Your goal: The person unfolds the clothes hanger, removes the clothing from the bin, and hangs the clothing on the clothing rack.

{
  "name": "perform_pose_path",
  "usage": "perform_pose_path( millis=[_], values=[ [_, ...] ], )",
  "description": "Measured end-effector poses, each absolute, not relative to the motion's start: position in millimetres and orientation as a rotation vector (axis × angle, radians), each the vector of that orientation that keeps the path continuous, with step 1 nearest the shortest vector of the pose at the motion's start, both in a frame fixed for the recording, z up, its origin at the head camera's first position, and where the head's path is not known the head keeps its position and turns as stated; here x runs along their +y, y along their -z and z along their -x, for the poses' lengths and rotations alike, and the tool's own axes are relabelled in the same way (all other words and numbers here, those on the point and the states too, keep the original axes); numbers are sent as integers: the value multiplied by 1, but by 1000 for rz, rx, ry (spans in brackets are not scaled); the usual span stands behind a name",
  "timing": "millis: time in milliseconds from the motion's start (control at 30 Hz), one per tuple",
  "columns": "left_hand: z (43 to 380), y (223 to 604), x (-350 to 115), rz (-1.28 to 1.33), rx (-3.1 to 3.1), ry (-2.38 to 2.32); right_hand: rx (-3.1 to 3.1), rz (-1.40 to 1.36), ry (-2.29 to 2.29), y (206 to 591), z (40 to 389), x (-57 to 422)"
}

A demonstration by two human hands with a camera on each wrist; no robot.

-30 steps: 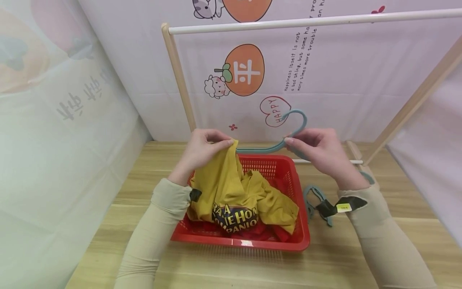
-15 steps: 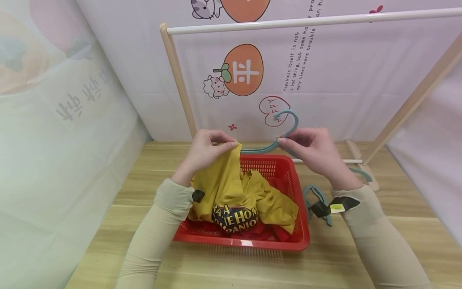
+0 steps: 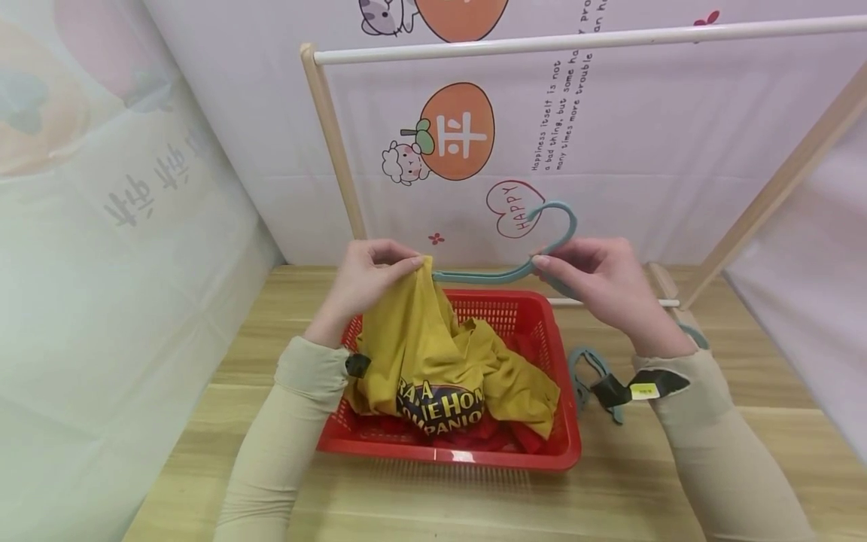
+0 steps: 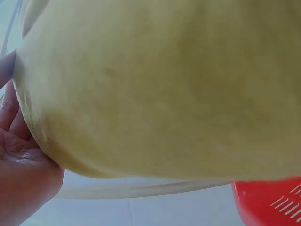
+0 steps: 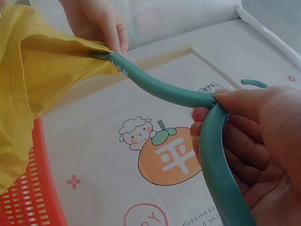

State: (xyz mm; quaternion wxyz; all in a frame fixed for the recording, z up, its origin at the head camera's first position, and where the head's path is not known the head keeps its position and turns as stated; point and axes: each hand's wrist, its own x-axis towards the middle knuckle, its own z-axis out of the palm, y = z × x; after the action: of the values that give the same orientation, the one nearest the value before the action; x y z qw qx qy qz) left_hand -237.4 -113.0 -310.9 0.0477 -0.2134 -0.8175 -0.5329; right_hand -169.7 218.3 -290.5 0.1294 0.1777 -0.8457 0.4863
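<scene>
My left hand (image 3: 369, 278) pinches the edge of a mustard-yellow T-shirt (image 3: 427, 339) between thumb and fingers, lifting that part above a red basket (image 3: 501, 454). The rest of the shirt, with dark printed lettering, lies in the basket. My right hand (image 3: 603, 282) grips a teal clothes hanger (image 3: 484, 278) at the base of its hook. One arm of the hanger reaches left; in the right wrist view its tip goes into the shirt's opening beside the left fingers. Yellow cloth (image 4: 160, 94) fills most of the left wrist view, partly hiding the left hand (image 4: 26, 174).
Behind the basket stands a rack with a white top bar (image 3: 515, 48) and wooden posts (image 3: 333, 143). More teal hangers (image 3: 586, 353) lie on the wooden table (image 3: 223, 421) right of the basket, partly behind my right arm. Red cloth (image 3: 488, 436) shows under the shirt.
The hands first came closer together, then spread apart again. Compared with half a second ago, the left hand and shirt edge are further left, the right hand and hanger further right.
</scene>
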Motion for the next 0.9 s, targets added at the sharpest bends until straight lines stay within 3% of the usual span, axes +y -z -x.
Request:
perform_pose_path(
  millis=[300,900],
  values=[
    [238,311,-132,545,-2460,1710,-2471,-399,-1372,289,168,232],
    [233,306,-95,840,-2461,1635,-2430,-558,-1411,293,179,207]
  ],
)
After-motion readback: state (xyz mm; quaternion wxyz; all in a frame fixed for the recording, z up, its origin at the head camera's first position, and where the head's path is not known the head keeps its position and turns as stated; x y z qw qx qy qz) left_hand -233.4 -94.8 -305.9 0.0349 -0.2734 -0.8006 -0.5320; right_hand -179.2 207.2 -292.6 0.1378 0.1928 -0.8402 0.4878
